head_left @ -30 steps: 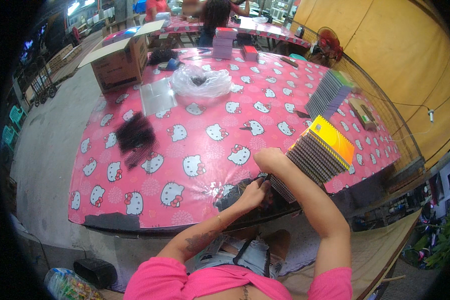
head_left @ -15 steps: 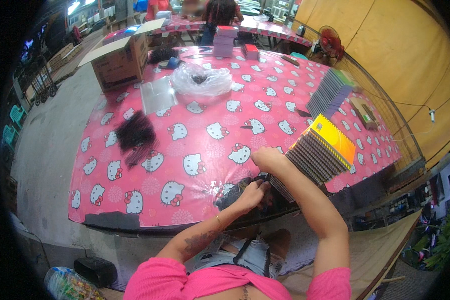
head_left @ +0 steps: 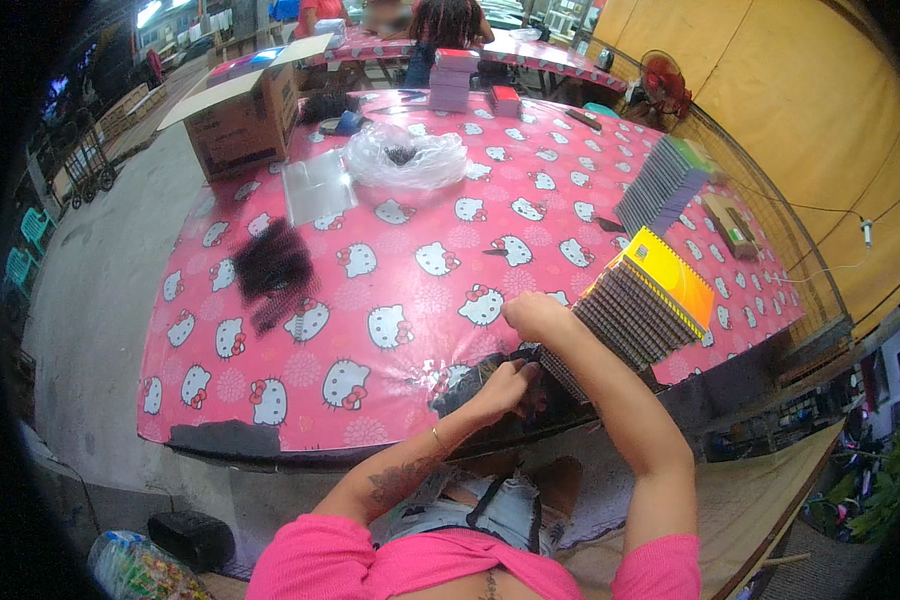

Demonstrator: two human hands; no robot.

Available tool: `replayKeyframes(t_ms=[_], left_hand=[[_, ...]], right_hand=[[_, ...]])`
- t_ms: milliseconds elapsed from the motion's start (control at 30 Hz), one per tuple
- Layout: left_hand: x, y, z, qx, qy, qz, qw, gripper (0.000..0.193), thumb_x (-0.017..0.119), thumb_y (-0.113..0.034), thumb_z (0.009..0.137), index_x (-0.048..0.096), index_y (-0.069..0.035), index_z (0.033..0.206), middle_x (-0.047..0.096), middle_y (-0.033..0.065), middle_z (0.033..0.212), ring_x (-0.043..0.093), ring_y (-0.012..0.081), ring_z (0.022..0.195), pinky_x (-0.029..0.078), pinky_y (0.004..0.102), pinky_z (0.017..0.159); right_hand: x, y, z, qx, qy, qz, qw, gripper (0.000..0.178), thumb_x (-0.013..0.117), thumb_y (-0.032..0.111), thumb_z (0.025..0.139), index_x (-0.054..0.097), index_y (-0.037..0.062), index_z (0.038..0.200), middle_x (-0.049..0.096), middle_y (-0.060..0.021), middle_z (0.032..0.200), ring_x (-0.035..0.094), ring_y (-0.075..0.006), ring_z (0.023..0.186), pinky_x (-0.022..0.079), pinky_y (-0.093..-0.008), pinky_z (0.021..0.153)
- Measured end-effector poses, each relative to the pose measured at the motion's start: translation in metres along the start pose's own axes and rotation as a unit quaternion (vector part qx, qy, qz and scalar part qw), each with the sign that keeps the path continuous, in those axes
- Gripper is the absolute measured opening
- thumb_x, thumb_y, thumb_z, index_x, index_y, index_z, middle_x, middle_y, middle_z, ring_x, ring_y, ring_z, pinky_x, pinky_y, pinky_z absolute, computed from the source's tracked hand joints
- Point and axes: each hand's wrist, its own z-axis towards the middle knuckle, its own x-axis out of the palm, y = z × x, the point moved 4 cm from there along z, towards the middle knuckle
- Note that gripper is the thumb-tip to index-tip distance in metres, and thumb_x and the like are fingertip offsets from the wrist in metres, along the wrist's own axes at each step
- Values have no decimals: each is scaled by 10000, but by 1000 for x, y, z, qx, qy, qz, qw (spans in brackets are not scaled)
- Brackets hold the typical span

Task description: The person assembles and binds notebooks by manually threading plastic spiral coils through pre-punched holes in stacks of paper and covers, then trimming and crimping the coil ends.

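Note:
A tall stack of spiral-bound notebooks [head_left: 642, 310], the top one with a yellow and orange cover, stands at the right of the table's near edge. Against its left side is my right hand [head_left: 538, 317], curled closed, its fingertips and whatever they grip hidden from view. Just below and left of it, my left hand [head_left: 511, 386] is closed in a pinch over a dark patch [head_left: 455, 396] at the table edge. What the left fingers hold is too small and dark to make out. Both hands are close to the stack's lower left corner.
A pink cartoon-print cover lies on the table [head_left: 390, 325]. On it are black binding coils [head_left: 273, 270], clear plastic sheets [head_left: 317, 188], a plastic bag [head_left: 407, 160], a cardboard box [head_left: 238, 128] and another notebook stack [head_left: 660, 190]. People sit beyond, near a red fan [head_left: 662, 82].
The view has shifted very slightly. My left fingers have moved a little at the table edge; my right hand keeps its place beside the notebooks.

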Motion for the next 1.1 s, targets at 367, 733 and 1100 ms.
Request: replayKeyframes(t_ms=[367,733,1100], left_hand=[[9,-4,-8,-45,28,51,997,335,402,-316,1043,527,-5,1031,648,132,818,686,244,662,512,339,485],[-3,8,15,-2,5,44,999,354,405,-294,1026,562,21,984,651,148,778,680,266,607,517,363,462],[-1,-3,3,-103,37,-8,994,360,391,-276,1025,563,20,1137,693,190,937,712,308,754,548,413,542]], right_hand=[[26,-14,7,10,47,-28,998,219,612,105,793,726,22,959,704,-231,978,701,-365,926,563,-469,792],[38,-11,18,31,39,13,999,230,592,137,816,717,5,957,703,-229,982,693,-378,941,555,-485,806],[47,-12,21,18,50,-1,999,242,584,109,840,734,27,1011,701,-205,1081,700,-345,987,565,-460,829]])
